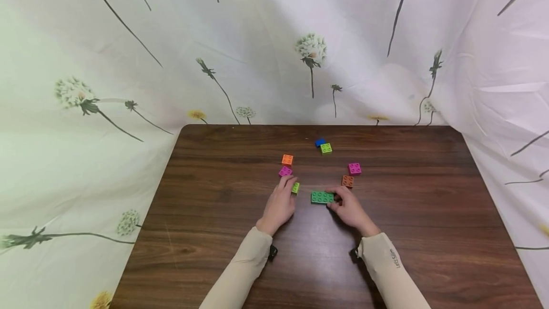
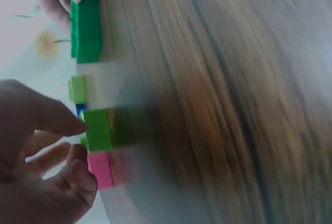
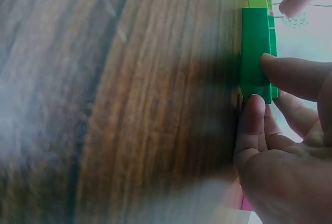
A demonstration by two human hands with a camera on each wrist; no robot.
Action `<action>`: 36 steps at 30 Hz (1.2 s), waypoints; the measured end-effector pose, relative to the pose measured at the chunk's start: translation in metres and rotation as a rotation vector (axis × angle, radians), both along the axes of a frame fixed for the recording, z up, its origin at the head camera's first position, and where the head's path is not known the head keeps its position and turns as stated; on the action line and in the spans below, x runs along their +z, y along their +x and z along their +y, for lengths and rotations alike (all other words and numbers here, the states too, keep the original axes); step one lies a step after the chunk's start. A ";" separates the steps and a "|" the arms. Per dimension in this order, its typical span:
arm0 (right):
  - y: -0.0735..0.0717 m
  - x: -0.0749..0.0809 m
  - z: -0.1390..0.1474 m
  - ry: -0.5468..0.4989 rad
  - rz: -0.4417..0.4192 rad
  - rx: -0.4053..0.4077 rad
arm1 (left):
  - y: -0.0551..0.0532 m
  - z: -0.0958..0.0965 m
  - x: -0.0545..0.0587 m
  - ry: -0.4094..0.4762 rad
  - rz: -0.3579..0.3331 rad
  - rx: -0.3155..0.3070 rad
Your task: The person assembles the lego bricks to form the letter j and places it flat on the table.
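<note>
My right hand (image 1: pixel 349 209) grips the right end of a long green brick (image 1: pixel 321 197); in the right wrist view the thumb lies along its near side and another fingertip meets its end. To the left, my left hand (image 1: pixel 279 206) has thumb and forefinger about a small lime green brick (image 1: pixel 295 188), the thumb tip right at its upper edge in the left wrist view. That hand partly covers the brick. Just beyond the left fingers sits a magenta brick (image 1: pixel 285 171). A brown brick (image 1: pixel 348 181) lies close to the right fingers.
An orange brick (image 1: pixel 287 159) lies beyond the magenta one. Farther back, a second lime green brick (image 1: pixel 326 148) overlaps a blue brick (image 1: pixel 320 142). Another magenta brick (image 1: pixel 354 169) sits at the right. The wooden table (image 1: pixel 206 180) ends at a flowered cloth (image 1: pixel 266 61).
</note>
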State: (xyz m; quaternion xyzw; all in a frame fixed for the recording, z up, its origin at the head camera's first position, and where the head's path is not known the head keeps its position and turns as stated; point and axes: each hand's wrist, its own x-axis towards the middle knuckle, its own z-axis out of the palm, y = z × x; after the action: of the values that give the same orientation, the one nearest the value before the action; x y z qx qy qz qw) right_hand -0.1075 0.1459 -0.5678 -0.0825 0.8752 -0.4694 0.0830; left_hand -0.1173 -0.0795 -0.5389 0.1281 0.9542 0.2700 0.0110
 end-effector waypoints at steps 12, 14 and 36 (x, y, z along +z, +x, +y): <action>0.001 -0.003 0.000 -0.012 0.017 -0.009 | -0.002 -0.007 -0.010 -0.074 -0.065 -0.108; 0.001 -0.003 0.000 -0.012 0.021 -0.008 | -0.001 -0.007 -0.011 -0.071 -0.067 -0.108; 0.002 -0.002 -0.003 -0.003 0.016 -0.017 | 0.004 -0.009 -0.015 -0.007 -0.106 -0.102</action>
State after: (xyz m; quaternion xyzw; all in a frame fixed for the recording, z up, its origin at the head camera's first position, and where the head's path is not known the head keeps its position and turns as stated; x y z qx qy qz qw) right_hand -0.1050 0.1430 -0.5695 -0.0792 0.8758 -0.4707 0.0718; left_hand -0.1136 -0.0881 -0.5538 0.1620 0.9456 0.2719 0.0757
